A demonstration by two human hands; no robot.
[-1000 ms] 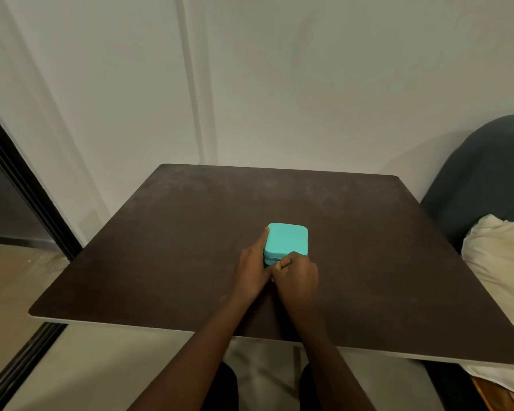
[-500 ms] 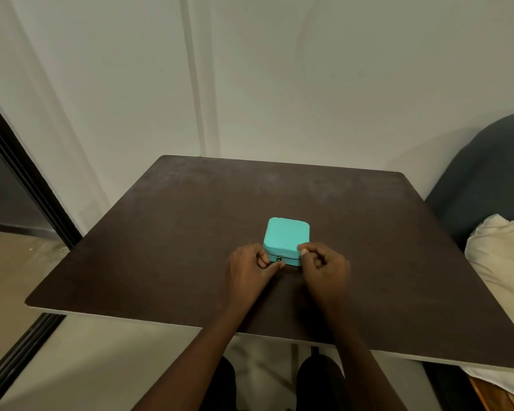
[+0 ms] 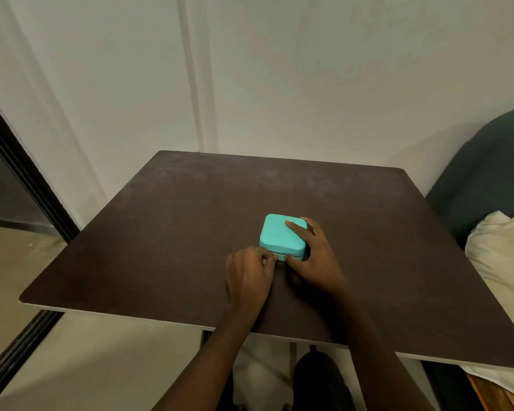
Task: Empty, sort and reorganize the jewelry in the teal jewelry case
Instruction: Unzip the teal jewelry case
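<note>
A small square teal jewelry case [image 3: 278, 237] lies closed on the dark brown table [image 3: 190, 232], a little right of the middle. My left hand [image 3: 251, 272] sits at the case's near left corner, fingertips pinched on the small metal zipper pull [image 3: 274, 253]. My right hand [image 3: 312, 256] wraps the case's right side, with the forefinger lying across the lid and the thumb against the front wall. No jewelry is visible.
The table's far edge meets a white wall. A dark blue chair back [image 3: 487, 170] and a cream cushion [image 3: 505, 262] stand close off the right edge. A dark door frame [image 3: 24, 179] runs along the left. My knees show under the near edge.
My right hand left the front of the case and now grips its right side with a finger over the lid. My left hand stays pinched at the zipper pull.
</note>
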